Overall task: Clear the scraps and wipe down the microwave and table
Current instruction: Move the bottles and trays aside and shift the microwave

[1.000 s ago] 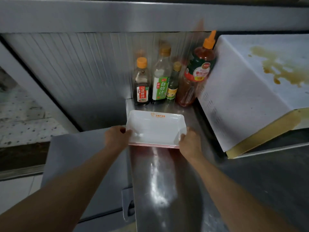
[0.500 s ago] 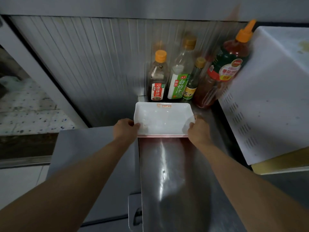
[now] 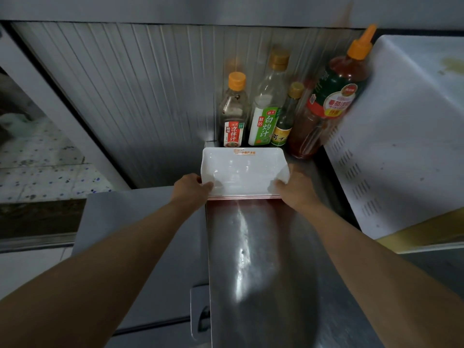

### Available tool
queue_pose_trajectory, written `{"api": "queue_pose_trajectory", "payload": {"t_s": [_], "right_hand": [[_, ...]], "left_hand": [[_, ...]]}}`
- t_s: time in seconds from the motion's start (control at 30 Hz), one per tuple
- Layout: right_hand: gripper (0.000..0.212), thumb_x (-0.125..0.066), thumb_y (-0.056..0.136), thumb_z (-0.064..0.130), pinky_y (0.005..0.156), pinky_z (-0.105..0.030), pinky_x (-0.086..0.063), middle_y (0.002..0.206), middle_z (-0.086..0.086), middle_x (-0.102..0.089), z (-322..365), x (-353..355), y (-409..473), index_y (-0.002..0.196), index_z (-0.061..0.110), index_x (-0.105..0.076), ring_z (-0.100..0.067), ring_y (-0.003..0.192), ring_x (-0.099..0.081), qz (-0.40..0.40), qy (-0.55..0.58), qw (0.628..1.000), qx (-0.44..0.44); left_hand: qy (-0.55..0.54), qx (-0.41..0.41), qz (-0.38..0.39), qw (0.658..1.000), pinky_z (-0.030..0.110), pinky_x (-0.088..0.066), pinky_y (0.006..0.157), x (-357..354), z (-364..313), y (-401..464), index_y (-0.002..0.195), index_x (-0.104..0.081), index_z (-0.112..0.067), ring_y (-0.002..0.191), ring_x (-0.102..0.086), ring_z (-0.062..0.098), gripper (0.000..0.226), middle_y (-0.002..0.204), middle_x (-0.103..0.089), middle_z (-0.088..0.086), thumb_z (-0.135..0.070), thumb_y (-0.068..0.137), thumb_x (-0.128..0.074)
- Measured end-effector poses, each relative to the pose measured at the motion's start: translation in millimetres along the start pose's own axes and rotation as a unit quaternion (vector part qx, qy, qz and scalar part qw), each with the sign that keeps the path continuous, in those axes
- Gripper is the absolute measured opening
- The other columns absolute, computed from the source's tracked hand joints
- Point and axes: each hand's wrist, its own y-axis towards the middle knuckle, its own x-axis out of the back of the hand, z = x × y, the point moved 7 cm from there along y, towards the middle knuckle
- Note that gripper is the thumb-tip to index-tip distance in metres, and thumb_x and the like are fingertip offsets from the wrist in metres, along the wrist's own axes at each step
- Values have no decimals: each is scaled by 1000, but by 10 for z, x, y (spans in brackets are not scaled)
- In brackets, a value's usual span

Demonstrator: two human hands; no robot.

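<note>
Both arms are stretched forward over the steel table (image 3: 263,272), forearms converging toward a white rectangular tray (image 3: 242,169) held at its two near corners. The left hand (image 3: 190,188) is curled around the left near corner, thumb laid on the tray's inner face; the right hand (image 3: 293,188) is wrapped around the right near corner in the same way. The tray is held roughly level, low over the far end of the table (whether it touches the steel cannot be told). Several thin red-edged rims are seen stacked under its near edge.

Just beyond the tray's far edge four sauce bottles are lined up against the ribbed wall (image 3: 125,96): a dark bottle (image 3: 233,116), a green-labelled bottle (image 3: 266,106), a small bottle (image 3: 286,119) and a large tilted ketchup bottle (image 3: 329,96). The white microwave (image 3: 401,146) is set close on the right, its vented side facing the right hand, a yellowish stain visible on top. The table's left edge is bordered by a lower grey cabinet top (image 3: 140,222). The nearer steel is left open behind the tray.
</note>
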Motion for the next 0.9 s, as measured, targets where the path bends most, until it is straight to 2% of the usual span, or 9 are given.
{"api": "queue_pose_trajectory", "payload": {"t_s": [0.13,0.27,0.37,0.53,0.73,0.9], "right_hand": [[66,-63,81,26,109,-41,-34,143,-10,-42,77,72,-207,140,16,-34,-30,135,-34,40,-48,998,14],[77,-66,79,34,113,-34,-20,151,-8,-29,256,208,-542,143,16,-28,-29,140,-19,49,-168,982,76],[87,-70,78,36,117,-39,-18,156,-7,-19,322,329,-872,147,18,-22,-30,144,-8,63,-191,975,91],[88,-70,78,36,114,-37,-21,154,-5,-23,362,536,-1378,149,21,-20,-31,141,-12,66,-224,967,105],[85,-71,77,34,109,-39,-32,150,-4,-27,91,911,-1937,146,18,-24,-29,137,-19,45,-241,967,64],[80,-69,79,29,112,-39,-27,151,-3,-25,-345,1340,-2291,146,17,-26,-28,138,-17,31,-223,974,31]], "left_hand": [[63,-16,25,998,34,-45,82,75,-29,-183,127,-47,-7,109,-57,29,50,123,-58,13,-38,89,-59],[172,-50,61,982,38,-45,89,216,-135,-427,131,-38,-12,115,-52,30,62,128,-50,13,-38,82,-65],[241,-105,59,963,42,-45,95,357,-290,-659,132,-37,-15,119,-47,30,64,131,-47,12,-37,80,-66],[335,-185,66,921,43,-43,92,416,-581,-1034,133,-34,-16,118,-46,29,64,128,-47,11,-40,82,-63],[367,-267,100,885,42,-40,94,155,-1016,-1595,130,-36,-15,120,-44,29,59,127,-46,11,-36,82,-64],[382,-296,116,868,40,-39,98,-142,-1350,-2106,132,-35,-16,124,-42,29,59,131,-44,10,-37,84,-62]]}}
